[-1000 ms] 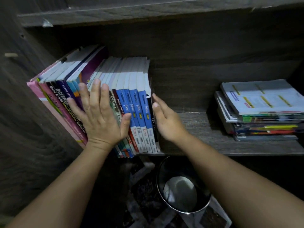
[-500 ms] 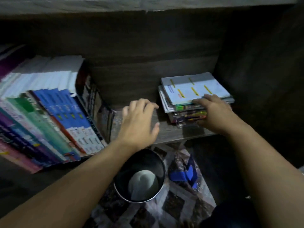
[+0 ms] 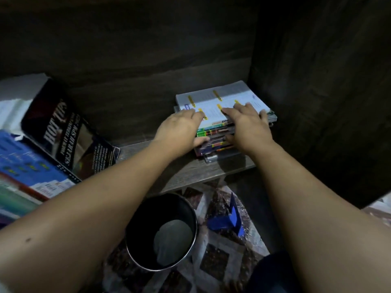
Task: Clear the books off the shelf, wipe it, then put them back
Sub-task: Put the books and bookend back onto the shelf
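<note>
A flat stack of books (image 3: 218, 98) lies in the right corner of the dark wooden shelf (image 3: 186, 168). Both my hands are on it. My left hand (image 3: 179, 127) has its fingers on the top cover and its thumb against the spines at the stack's left front. My right hand (image 3: 247, 125) lies over the top cover with its thumb tucked into the spines. A row of leaning books (image 3: 31, 166) fills the shelf's left side, the outermost a black one titled HOT TIPS (image 3: 67, 132).
A round metal bin (image 3: 163, 231) with something pale inside stands on the patterned floor mat (image 3: 213, 256) below the shelf edge. A blue object (image 3: 228, 220) lies on the mat beside it. The shelf's right wall (image 3: 317, 102) closes in next to the stack.
Both hands left the leaning row and went right to the flat stack. The right hand arrived first; the left hand has come off the bare shelf onto the stack. The view swung right.
</note>
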### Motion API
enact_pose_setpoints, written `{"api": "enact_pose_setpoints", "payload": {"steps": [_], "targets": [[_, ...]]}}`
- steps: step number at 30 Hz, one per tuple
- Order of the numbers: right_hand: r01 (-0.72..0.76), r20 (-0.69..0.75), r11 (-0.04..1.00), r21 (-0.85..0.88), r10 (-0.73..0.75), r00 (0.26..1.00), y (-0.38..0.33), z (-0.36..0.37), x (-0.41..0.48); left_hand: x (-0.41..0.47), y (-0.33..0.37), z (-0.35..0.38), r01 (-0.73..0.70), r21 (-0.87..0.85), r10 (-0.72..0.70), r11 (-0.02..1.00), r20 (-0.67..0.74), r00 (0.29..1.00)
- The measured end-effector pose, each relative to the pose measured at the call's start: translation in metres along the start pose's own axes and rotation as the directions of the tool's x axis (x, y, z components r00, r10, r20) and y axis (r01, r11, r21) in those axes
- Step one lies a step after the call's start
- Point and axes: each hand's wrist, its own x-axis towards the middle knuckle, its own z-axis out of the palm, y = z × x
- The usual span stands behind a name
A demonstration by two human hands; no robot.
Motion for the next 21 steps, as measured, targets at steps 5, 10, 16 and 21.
{"api": "enact_pose_setpoints", "payload": {"steps": [5,10,16,21], "targets": [[0.070,-0.124,0.998,0.007,-0.069,0.990,-0.005,0.006,0.004,0.001,0.000,-0.009,-0.021,0.126,0.018,0.992,0.021,1.000],[0.167,-0.212,0.986,0.029,-0.157,0.965,-0.004,0.015,0.005,-0.026,0.001,-0.033,0.182,0.081,-0.184,0.980,0.017,0.983],[0.249,-0.543,0.966,0.074,-0.171,0.822,-0.029,0.010,0.001,-0.122,-0.051,-0.112,0.386,-0.002,-0.370,0.923,-0.285,0.884],[0.394,-0.648,0.918,0.049,-0.271,0.712,-0.078,-0.001,-0.010,-0.177,-0.113,-0.147,0.590,-0.003,-0.544,0.808,-0.392,0.742]]}}
